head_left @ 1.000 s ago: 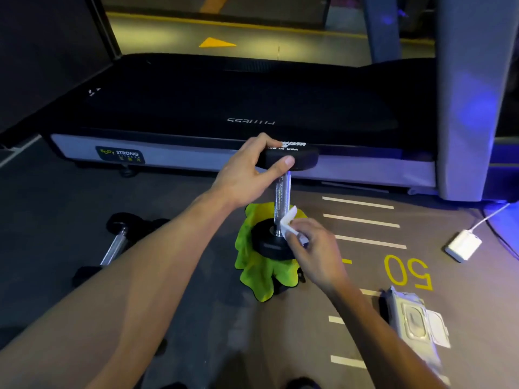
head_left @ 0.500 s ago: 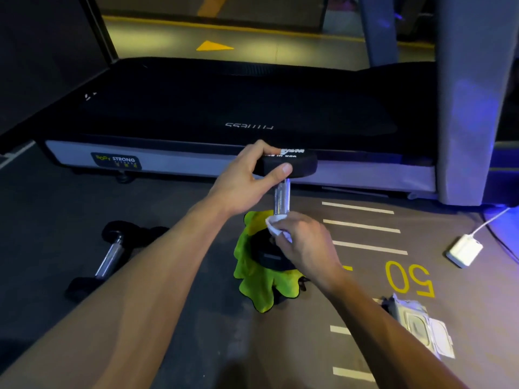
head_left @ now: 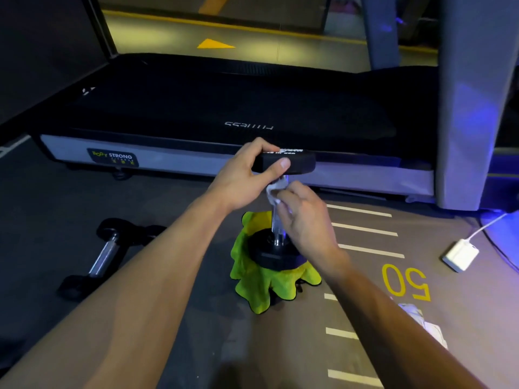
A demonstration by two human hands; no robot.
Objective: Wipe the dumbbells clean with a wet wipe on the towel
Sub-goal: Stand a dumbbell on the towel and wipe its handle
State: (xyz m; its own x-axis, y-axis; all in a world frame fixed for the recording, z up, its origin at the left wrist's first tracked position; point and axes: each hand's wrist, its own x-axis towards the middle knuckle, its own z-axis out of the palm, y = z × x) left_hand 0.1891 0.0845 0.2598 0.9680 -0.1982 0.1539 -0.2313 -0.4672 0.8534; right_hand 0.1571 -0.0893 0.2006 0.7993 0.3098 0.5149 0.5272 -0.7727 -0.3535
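dumbbell number two, black-ended with a chrome bar (head_left: 105, 255), lies on the floor far left, untouched. left hand (head_left: 247, 175) grips the top head of the upright black dumbbell (head_left: 283, 164), standing on the lime green towel (head_left: 261, 287). right hand (head_left: 304, 217) pinches the white wet wipe (head_left: 273, 192) round its vertical handle, high up; wiping should run along it.

Dark gym floor (head_left: 174, 318) with pale stripes and a yellow "50". On it: a green towel (head_left: 261, 287), a second dumbbell (head_left: 105, 255) lying left, a white charger (head_left: 460, 255) right, a wipes pack (head_left: 429, 327), and the treadmill (head_left: 224, 113) behind.
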